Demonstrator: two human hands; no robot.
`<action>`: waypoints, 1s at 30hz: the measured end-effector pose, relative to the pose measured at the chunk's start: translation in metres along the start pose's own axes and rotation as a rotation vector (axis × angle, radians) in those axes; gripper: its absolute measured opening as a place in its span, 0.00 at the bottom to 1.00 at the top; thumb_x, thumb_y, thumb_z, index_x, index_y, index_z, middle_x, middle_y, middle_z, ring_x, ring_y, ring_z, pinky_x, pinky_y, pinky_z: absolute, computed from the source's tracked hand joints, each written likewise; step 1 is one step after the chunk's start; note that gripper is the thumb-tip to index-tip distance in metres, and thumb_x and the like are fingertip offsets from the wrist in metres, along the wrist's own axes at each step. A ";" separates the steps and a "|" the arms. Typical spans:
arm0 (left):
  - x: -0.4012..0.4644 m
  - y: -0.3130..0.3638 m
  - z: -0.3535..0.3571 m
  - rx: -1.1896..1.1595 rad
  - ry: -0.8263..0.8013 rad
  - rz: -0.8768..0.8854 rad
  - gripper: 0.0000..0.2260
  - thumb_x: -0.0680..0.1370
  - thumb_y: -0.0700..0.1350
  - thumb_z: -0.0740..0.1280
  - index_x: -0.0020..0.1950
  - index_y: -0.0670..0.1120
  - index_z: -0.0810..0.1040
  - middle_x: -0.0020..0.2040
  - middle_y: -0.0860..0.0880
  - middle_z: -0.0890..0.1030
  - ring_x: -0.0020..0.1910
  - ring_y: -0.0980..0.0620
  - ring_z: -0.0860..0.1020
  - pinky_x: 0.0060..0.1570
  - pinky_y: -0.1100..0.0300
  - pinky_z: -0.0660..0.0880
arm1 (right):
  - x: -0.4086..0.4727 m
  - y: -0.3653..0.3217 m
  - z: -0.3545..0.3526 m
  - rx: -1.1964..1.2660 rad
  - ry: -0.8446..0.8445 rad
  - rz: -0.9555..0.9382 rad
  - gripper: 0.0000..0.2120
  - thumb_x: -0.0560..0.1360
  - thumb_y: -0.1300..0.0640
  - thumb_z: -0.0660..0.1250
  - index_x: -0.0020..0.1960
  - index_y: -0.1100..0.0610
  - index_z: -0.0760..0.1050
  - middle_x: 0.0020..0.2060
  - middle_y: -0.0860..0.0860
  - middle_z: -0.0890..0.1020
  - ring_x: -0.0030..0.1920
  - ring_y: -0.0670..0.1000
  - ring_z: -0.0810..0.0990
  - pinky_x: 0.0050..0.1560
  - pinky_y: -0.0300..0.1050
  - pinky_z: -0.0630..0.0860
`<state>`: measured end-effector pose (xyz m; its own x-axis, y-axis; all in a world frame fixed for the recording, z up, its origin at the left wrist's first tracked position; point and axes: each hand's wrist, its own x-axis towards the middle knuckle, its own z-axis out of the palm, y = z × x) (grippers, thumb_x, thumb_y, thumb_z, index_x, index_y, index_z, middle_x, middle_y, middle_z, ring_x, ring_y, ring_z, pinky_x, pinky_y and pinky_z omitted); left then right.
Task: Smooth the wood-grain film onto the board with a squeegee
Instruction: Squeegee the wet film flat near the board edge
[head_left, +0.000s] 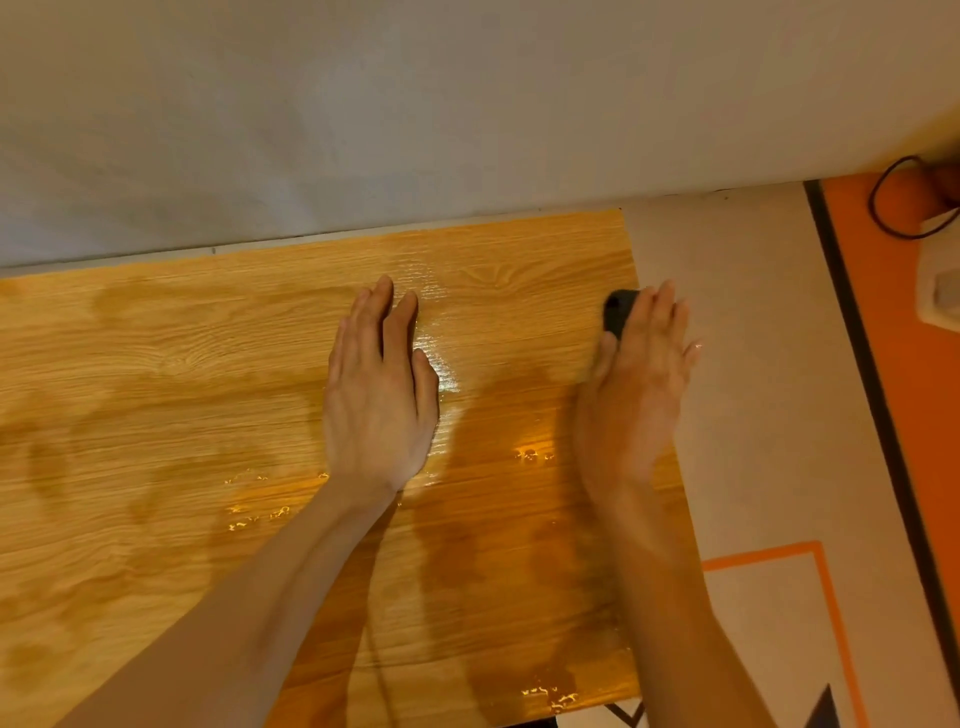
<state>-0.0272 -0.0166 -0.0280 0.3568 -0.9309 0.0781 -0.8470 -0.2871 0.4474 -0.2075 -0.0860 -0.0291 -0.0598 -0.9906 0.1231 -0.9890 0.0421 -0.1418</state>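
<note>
The wood-grain film (208, 374) lies flat over the board, glossy, with darker patches and small bright wrinkles near the front. My left hand (379, 395) rests palm down on the film near its middle, fingers together and straight. My right hand (634, 384) lies over the film's right edge and presses on a black squeegee (618, 309). Only the squeegee's far end shows past my fingers. The rest of the squeegee is hidden under the palm.
A white wall (415, 104) runs along the board's far edge. Right of the film is a pale surface (753, 338) with orange and black lines, then an orange area (914, 364) with a black cable (883, 208) and a white object (940, 291).
</note>
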 end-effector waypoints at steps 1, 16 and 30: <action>0.000 0.002 -0.002 -0.010 -0.006 -0.001 0.21 0.84 0.42 0.57 0.77 0.41 0.66 0.79 0.41 0.65 0.80 0.43 0.60 0.77 0.44 0.60 | -0.010 -0.013 0.005 -0.043 -0.005 -0.048 0.26 0.84 0.57 0.54 0.78 0.62 0.51 0.78 0.58 0.54 0.78 0.58 0.53 0.76 0.58 0.55; 0.001 -0.003 0.004 0.041 0.010 0.020 0.21 0.84 0.45 0.56 0.77 0.41 0.66 0.79 0.41 0.64 0.79 0.43 0.61 0.78 0.46 0.58 | -0.052 -0.036 -0.011 0.264 -0.185 -0.466 0.23 0.83 0.51 0.51 0.77 0.55 0.60 0.77 0.53 0.60 0.78 0.56 0.54 0.77 0.58 0.53; -0.001 -0.003 0.005 0.018 0.031 0.043 0.21 0.85 0.45 0.54 0.77 0.40 0.66 0.79 0.41 0.64 0.80 0.42 0.61 0.79 0.47 0.56 | -0.081 -0.029 -0.003 0.136 -0.055 -0.592 0.30 0.78 0.64 0.67 0.76 0.61 0.60 0.76 0.56 0.63 0.76 0.54 0.59 0.76 0.52 0.57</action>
<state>-0.0271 -0.0164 -0.0336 0.3315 -0.9351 0.1251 -0.8687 -0.2508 0.4271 -0.1741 -0.0069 -0.0323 0.5058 -0.8460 0.1684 -0.8258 -0.5313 -0.1891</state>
